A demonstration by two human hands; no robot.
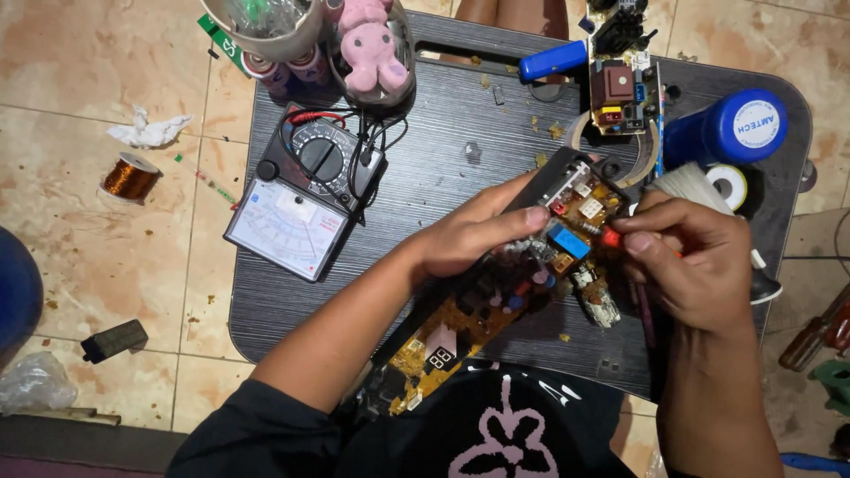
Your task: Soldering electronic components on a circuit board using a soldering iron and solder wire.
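Long yellow circuit board (496, 305) gripped in left hand (469, 235), right hand (695, 261) pinching red probe (611, 236).

Head view — straight down, close over table (425, 168)

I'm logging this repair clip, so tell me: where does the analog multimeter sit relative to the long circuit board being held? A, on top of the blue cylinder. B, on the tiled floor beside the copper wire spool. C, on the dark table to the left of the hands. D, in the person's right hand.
C: the analog multimeter lies flat on the dark table, left of the left hand gripping the long circuit board.
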